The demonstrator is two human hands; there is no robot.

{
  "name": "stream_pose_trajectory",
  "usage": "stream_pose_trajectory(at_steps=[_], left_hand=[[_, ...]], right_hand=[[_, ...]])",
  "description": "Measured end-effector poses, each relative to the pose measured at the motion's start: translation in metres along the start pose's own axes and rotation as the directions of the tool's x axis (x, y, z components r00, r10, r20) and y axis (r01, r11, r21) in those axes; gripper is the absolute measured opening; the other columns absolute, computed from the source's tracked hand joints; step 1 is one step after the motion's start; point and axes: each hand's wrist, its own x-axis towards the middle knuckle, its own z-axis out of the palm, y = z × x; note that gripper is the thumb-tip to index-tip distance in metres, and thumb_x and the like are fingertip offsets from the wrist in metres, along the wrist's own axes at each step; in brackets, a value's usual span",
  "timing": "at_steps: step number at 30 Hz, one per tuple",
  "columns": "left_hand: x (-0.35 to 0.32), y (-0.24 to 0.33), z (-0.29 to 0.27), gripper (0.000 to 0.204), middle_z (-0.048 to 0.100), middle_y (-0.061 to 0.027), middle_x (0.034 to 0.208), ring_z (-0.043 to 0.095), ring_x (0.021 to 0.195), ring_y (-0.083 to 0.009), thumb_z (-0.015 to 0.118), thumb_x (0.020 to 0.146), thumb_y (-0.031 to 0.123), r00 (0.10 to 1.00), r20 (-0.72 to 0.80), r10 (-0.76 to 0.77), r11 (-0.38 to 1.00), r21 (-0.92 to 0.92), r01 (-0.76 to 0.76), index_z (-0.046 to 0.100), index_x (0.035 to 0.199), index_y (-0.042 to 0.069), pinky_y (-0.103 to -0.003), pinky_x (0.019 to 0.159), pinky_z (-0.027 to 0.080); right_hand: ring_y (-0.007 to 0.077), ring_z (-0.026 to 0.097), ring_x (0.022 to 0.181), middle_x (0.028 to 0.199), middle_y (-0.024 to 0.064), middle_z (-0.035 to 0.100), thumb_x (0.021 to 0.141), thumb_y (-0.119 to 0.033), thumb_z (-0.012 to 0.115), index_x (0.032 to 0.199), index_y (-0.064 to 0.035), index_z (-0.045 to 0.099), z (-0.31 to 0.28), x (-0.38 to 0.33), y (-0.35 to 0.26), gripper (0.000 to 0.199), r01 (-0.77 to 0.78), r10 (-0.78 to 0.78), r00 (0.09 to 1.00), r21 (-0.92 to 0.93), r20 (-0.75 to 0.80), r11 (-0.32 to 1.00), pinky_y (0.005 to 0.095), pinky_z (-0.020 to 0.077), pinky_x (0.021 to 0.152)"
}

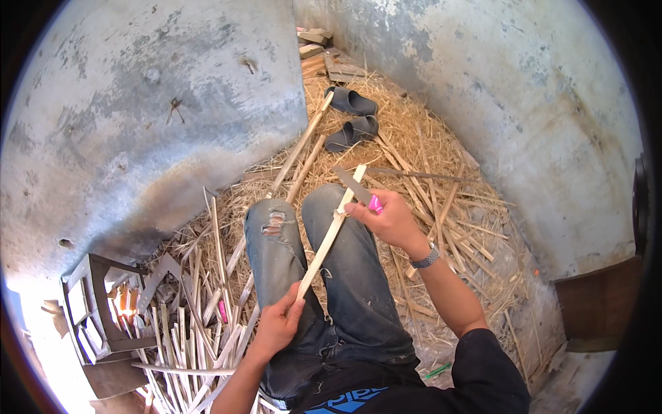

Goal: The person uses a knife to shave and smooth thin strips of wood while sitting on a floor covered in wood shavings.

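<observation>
A long, pale wooden strip (pixel 322 255) slants up across my lap, over my jeans. My left hand (pixel 277 323) is closed round its lower end. In my right hand (pixel 390 222) is a knife (pixel 352 182) with a pink handle, its flat blade lying across the strip near the upper end. The right thumb rests at the strip, beside a small curl of shaving (pixel 339 213). My right fingers wrap the handle and hide part of it.
Several split strips (pixel 181 345) lie heaped at my left, by a dark metal frame (pixel 103 310). Straw-like shavings (pixel 407 117) cover the floor ahead, with two dark sandals (pixel 353 132) on them. More sticks (pixel 441 214) lie at right. Worn walls (pixel 510 117) enclose both sides.
</observation>
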Motion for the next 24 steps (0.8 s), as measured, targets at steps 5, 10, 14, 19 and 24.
stream_pose_trajectory(at_steps=[5,10,14,19,24], left_hand=[[-0.001,0.036,-0.001,0.043,0.058,-0.0211,0.062,0.059,0.051,-0.0145,0.066,0.103,0.022,0.995,-0.018,-0.100,0.987,0.128,0.101,0.062,0.144,0.010,-0.036,0.055,0.048],[0.000,0.021,0.001,0.044,0.067,-0.0243,0.075,0.064,0.065,-0.0109,0.065,0.104,0.022,0.994,0.007,-0.113,0.993,0.034,0.112,0.060,0.145,0.008,-0.034,0.064,0.052],[0.000,-0.003,0.005,0.043,0.077,-0.0127,0.096,0.061,0.081,-0.0070,0.063,0.107,0.022,1.000,-0.028,-0.004,0.989,-0.145,0.000,0.059,0.145,0.002,-0.029,0.075,0.052],[0.007,0.015,-0.015,0.045,0.070,-0.0012,0.115,0.059,0.096,-0.0066,0.061,0.108,0.019,0.909,0.213,-0.357,0.865,-0.292,0.408,0.056,0.146,-0.005,-0.022,0.087,0.048],[0.005,0.007,-0.012,0.045,0.068,-0.0020,0.120,0.060,0.103,-0.0066,0.062,0.108,0.018,0.925,0.222,-0.310,0.844,-0.384,0.375,0.056,0.145,-0.006,-0.021,0.092,0.047]], right_hand=[[0.0226,0.053,0.052,0.061,0.0135,0.062,0.093,-0.031,0.077,0.080,0.0017,0.072,0.006,0.005,0.010,0.036,0.059,-0.054,0.996,-0.073,0.072,0.996,0.0391,0.0435,0.054],[0.0251,0.052,0.052,0.061,0.0154,0.060,0.092,-0.021,0.075,0.084,-0.0003,0.072,0.011,0.003,0.018,0.022,0.271,-0.265,0.962,-0.146,0.060,0.952,0.0390,0.0438,0.054],[0.0172,0.050,0.053,0.058,0.0083,0.056,0.093,-0.019,0.074,0.085,-0.0024,0.070,0.009,-0.001,0.025,0.018,0.288,-0.281,0.911,0.024,0.303,0.957,0.0361,0.0418,0.054],[0.0103,0.049,0.058,0.063,0.0019,0.058,0.096,-0.027,0.074,0.083,-0.0044,0.070,0.010,-0.019,0.033,0.027,0.084,-0.168,0.887,0.207,0.430,0.975,0.0322,0.0416,0.056],[0.0153,0.055,0.057,0.062,0.0058,0.061,0.103,-0.038,0.064,0.089,-0.0016,0.070,-0.004,-0.005,0.036,0.040,0.093,-0.091,0.987,0.010,-0.134,0.996,0.0328,0.0434,0.056]])
